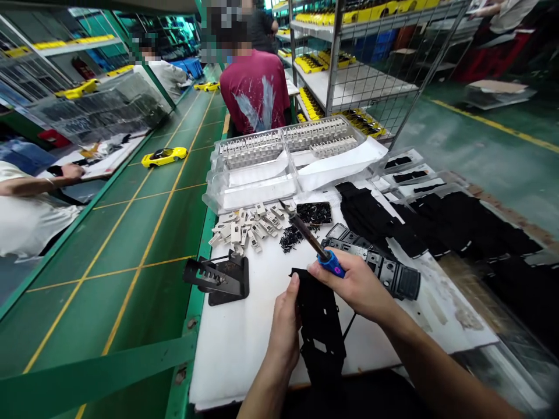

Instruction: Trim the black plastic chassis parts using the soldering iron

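My left hand (285, 326) is closed on the left edge of a flat black part (321, 326) with small square holes, thumb on top. My right hand (360, 285) grips the blue handle of a soldering iron (332, 263), whose long tip points up and to the left, away from the black part. The right hand is close to the part's upper right edge; whether it touches cannot be made out. Beyond the right hand lies a dark grey toy car chassis (384, 270). Ahead are small black pieces (292, 237) and a pile of white plastic parts (248, 226).
A black iron stand (227, 279) stands at the table's left edge. Clear trays (209, 195) of white parts are at the back. Black sheets (371, 215) lie on the right. A green conveyor (131, 244) carries a yellow toy car (163, 156). Several people sit nearby.
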Demonstrator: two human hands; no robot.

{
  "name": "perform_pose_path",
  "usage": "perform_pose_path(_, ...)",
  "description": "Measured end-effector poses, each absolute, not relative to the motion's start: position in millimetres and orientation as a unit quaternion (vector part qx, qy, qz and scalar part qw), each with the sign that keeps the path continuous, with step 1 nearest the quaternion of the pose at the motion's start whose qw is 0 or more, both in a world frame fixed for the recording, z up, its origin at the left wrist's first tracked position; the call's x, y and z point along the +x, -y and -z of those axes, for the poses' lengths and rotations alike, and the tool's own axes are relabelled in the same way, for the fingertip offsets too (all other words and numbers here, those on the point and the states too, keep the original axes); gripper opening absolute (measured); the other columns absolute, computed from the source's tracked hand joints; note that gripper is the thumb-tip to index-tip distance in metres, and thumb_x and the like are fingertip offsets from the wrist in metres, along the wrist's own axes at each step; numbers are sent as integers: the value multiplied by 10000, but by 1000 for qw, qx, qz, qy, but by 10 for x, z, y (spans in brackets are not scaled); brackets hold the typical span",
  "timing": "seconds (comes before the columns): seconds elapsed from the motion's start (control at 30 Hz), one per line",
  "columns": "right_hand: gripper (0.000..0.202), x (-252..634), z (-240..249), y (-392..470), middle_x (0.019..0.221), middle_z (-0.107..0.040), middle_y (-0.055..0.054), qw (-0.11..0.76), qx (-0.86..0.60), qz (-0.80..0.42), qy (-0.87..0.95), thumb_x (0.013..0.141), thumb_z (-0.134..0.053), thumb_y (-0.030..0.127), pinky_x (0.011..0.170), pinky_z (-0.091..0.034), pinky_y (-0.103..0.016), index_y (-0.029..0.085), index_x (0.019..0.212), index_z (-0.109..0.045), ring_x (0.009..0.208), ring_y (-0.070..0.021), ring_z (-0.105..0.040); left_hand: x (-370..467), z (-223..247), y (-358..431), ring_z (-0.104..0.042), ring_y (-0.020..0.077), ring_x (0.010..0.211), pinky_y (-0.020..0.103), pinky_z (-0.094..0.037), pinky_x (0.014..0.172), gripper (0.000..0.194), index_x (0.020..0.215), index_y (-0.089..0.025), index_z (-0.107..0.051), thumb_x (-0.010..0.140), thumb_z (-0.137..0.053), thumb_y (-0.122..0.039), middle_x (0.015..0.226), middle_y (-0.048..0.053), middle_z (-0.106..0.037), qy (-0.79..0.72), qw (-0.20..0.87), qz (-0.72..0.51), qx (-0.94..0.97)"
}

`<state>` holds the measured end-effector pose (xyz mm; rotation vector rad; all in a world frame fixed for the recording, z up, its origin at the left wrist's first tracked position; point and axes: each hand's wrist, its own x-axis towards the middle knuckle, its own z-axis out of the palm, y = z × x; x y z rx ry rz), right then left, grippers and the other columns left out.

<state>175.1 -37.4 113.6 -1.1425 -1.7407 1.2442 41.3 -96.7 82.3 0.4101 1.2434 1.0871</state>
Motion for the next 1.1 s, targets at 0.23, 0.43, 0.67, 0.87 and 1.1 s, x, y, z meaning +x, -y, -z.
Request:
perform_pose_path(0.23, 431, 1984, -899, 227, 583, -408, 40, 358, -503, -454, 642, 871, -550, 538, 515, -292, -253, 209, 623, -422, 547, -113, -371, 117, -705, 607, -383, 75, 355, 200, -336, 385, 478, 605, -190, -441, 807, -588, -598, 438, -73, -406, -464, 703, -538, 43)
perform_pose_path(0.43, 389, 2188, -615, 171, 570, -478, 24, 259, -482, -252, 798, 906, -509, 423, 528, -246, -264, 202, 599, -416, 535, -121, -410, -168, -918, 781, -170, 27, 267, 145, -218, 269, 460, 557, -192, -347, 883, -562, -434, 413, -99, -295, -191, 835, -511, 78)
perform_pose_path(0.67, 259, 2149, -652, 80, 576, -541, 3, 239, -406, -114, 875, 859, -444, 234, 524, -223, -280, 216, 603, -409, 515, -131, -456, -4, -781, 1166, -39, 4, 184, 143, -119, 207, 404, 549, -203, -317, 870, -562, -184, 372, -124, -231, -111, 841, -529, 31)
perform_pose_path(0.87, 272, 2047, -626, 61, 598, -554, 18, 211, -389, -90, 892, 885, -487, 264, 531, -223, -267, 203, 626, -432, 544, -125, -489, -49, -503, 1295, 4, 13, 183, 185, -82, 223, 411, 566, -222, -333, 895, -548, -345, 355, -133, -167, -208, 826, -522, 30)
perform_pose_path(1.1, 280, 2059, -569, 73, 587, -549, 21, 206, -393, -72, 893, 886, -505, 285, 529, -208, -271, 198, 625, -453, 535, -121, -487, -72, -388, 1325, -50, 21, 220, 204, -129, 265, 434, 584, -231, -374, 887, -535, -496, 365, -117, -188, -272, 812, -512, 64)
